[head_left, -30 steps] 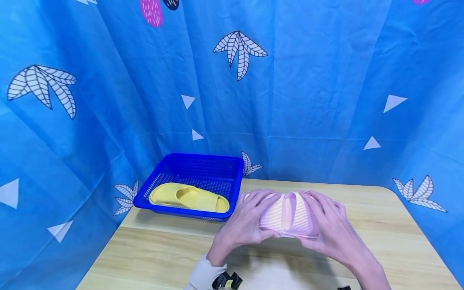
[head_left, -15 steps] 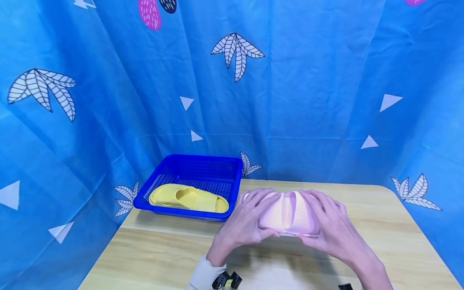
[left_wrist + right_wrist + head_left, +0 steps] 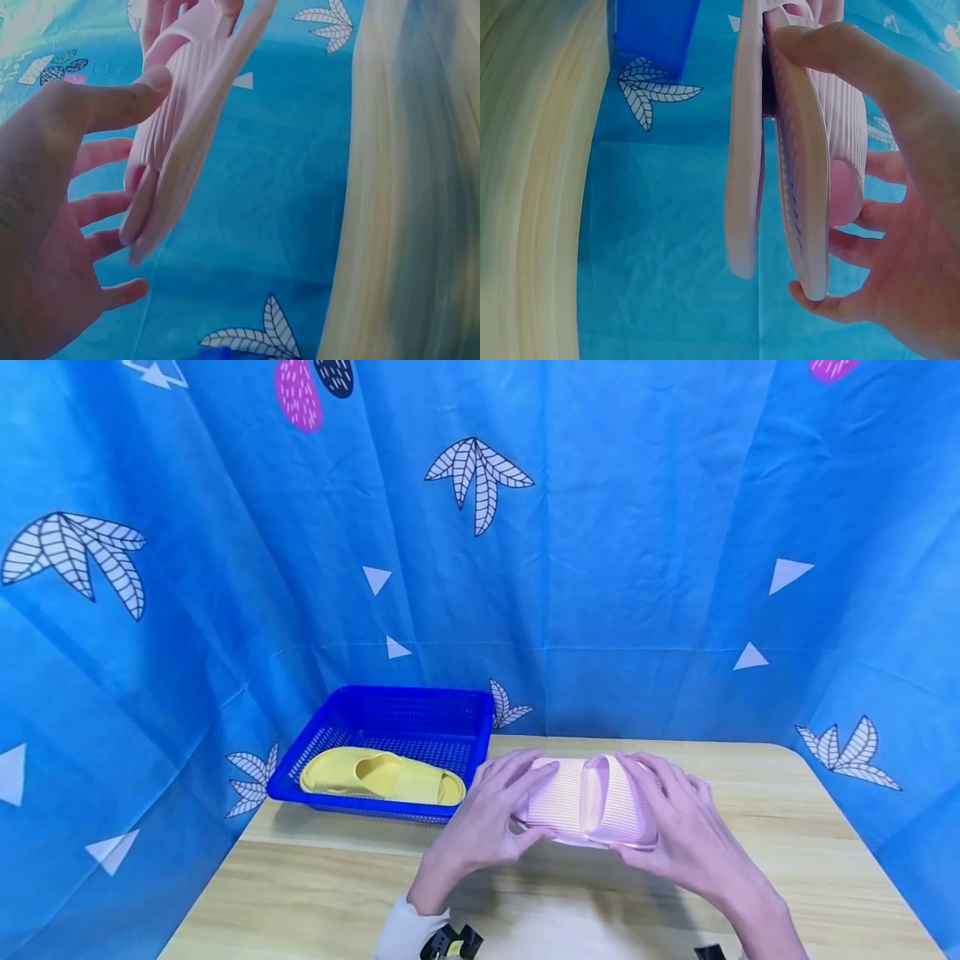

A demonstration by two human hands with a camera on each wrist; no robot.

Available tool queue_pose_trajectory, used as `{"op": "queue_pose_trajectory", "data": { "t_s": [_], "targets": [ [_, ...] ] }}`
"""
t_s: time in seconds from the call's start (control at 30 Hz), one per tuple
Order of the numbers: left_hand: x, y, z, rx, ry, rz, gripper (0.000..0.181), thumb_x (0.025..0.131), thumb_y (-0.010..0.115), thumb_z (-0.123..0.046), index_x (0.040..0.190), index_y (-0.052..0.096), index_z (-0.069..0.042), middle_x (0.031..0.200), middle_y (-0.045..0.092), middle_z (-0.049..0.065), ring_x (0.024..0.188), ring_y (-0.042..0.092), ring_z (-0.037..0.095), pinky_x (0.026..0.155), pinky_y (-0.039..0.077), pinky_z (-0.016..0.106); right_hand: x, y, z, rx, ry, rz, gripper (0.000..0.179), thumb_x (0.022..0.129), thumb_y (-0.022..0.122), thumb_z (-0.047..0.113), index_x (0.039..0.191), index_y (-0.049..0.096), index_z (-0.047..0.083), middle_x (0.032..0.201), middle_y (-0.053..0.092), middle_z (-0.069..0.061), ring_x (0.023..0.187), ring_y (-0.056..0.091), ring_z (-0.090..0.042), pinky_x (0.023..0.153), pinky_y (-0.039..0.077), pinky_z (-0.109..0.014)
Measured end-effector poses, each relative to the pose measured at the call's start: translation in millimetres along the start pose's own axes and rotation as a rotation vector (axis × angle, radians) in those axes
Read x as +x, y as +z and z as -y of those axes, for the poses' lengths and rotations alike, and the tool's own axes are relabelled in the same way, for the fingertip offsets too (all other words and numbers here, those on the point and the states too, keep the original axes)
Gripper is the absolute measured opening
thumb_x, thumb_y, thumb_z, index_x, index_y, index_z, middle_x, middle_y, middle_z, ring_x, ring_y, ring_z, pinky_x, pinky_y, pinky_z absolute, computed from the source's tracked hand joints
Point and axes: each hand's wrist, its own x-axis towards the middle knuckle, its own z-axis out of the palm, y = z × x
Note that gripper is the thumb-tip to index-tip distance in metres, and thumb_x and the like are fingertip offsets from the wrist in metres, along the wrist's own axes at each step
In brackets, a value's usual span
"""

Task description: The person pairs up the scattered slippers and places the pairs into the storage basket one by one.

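A pair of pale pink slippers (image 3: pixel 558 797) with ribbed straps is held up over the table between both hands. My left hand (image 3: pixel 483 822) holds the left end; in the left wrist view its thumb (image 3: pixel 156 79) lies on a ribbed strap and the fingers spread behind, the little finger apart from the slippers. My right hand (image 3: pixel 686 827) grips the other end, thumb low and fingers over the top. The right wrist view shows two pink soles (image 3: pixel 742 165) side by side with a narrow gap. The hands partly hide both ends.
A blue perforated plastic basket (image 3: pixel 483 727) stands at the back left of the wooden table (image 3: pixel 315 877). Inside it lies a yellow slipper (image 3: pixel 416 781). A blue patterned curtain (image 3: pixel 622 543) hangs behind the table and along its sides.
My left hand has shifted left on the slippers, so more of the ribbed strap shows. The right hand keeps its grip. The head view has turned slightly.
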Motion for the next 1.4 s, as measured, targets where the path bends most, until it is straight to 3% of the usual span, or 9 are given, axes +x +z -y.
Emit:
{"op": "queue_pose_trajectory", "data": {
  "t_s": [0.57,0.93,1.2,1.4],
  "targets": [
    [-24.5,-11.8,17.5,-0.054,-0.057,-0.092,0.060,0.095,0.068,-0.047,0.149,0.054,-0.023,0.154,0.048,0.004,0.141,0.043,0.023,0.113,0.034,0.056,-1.1,1.4,-3.5,-0.004,0.000,-0.007,0.113,0.054,0.096,0.043,0.151,0.048,0.010,0.138,0.053,-0.014,0.122,0.053,-0.031,0.087,0.041,-0.054],
    [-44.2,-18.2,34.6,-0.011,-0.099,-0.173,0.044,0.097,0.067,-0.037,0.137,0.064,-0.018,0.147,0.056,0.005,0.137,0.049,0.026,0.111,0.035,0.055,-1.3,0.5,-3.0,0.002,0.012,-0.005,0.111,0.055,0.095,0.043,0.151,0.048,0.010,0.138,0.053,-0.012,0.122,0.052,-0.030,0.086,0.040,-0.053],
    [-58.8,-21.8,47.4,0.045,-0.134,-0.170,0.042,0.103,0.055,-0.043,0.136,0.066,-0.018,0.144,0.058,0.005,0.134,0.051,0.026,0.110,0.033,0.059,-1.0,-0.7,-2.5,0.011,0.018,0.006,0.112,0.056,0.096,0.041,0.152,0.047,0.010,0.139,0.053,-0.013,0.123,0.052,-0.031,0.087,0.040,-0.054],
    [-70.8,-25.6,57.4,0.084,-0.164,-0.174,0.040,0.103,0.055,-0.041,0.134,0.067,-0.017,0.141,0.060,0.005,0.131,0.054,0.027,0.109,0.033,0.057,-0.9,0.2,-2.6,0.012,0.010,0.000,0.113,0.056,0.095,0.042,0.152,0.047,0.010,0.139,0.053,-0.013,0.123,0.052,-0.031,0.087,0.040,-0.054]
  ]
}}
